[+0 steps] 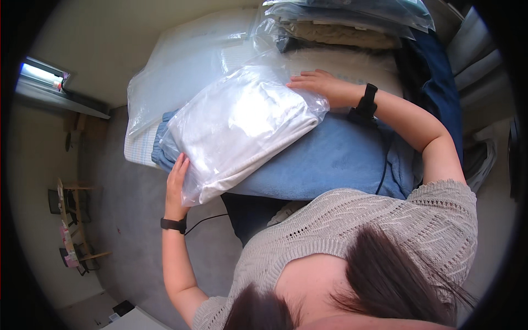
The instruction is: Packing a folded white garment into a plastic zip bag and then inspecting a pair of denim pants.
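Right hand (319,85) open with fingers outstretched at the right end of my clear bag (242,110), folded whitish cloth (258,162) inside, left hand (176,181) at its left edge, whether pinching I cannot tell, bag lying over blue fabric (335,157).

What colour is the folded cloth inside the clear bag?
The cloth is off-white, showing best in the head view.

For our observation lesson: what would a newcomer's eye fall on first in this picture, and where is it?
First, the shiny clear plastic bag around folded white fabric at upper centre, with the left hand at its lower-left edge and the right hand at its upper right. Next, the blue fleecy fabric right of centre, and the stack of bagged folded fabrics at the top.
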The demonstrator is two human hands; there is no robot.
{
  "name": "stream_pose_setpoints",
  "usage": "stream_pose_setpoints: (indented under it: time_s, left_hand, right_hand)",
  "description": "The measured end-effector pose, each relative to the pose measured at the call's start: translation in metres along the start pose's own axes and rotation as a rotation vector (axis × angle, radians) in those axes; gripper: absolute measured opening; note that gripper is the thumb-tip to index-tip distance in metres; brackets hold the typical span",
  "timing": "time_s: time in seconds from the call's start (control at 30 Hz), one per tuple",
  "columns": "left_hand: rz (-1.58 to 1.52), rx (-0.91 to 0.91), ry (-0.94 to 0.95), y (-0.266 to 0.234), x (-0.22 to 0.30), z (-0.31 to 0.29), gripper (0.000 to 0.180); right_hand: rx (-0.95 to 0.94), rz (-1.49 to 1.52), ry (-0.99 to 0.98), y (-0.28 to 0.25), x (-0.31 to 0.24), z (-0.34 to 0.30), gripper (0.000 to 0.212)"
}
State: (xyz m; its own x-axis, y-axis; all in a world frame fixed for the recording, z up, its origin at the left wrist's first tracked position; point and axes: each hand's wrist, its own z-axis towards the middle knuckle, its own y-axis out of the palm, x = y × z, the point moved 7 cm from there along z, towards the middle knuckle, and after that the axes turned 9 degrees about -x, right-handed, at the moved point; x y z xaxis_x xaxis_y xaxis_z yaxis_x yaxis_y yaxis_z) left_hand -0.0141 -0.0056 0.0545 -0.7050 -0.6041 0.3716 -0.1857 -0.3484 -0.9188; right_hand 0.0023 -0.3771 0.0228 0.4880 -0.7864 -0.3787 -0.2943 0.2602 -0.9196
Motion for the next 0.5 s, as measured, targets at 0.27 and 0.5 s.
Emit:
stream_pose_setpoints:
  time_s: [0.27,0.5]
  left_hand:
    - [0.066,-0.060,-0.011,-0.006,0.000,0.004,0.051]
    - [0.005,0.027,0.013,-0.029,-0.006,0.012,0.033]
  right_hand:
    - [0.057,0.142,-0.114,-0.014,-0.002,-0.001,0.050]
    - [0.165,0.194,-0.076,-0.020,0.018,0.004,0.037]
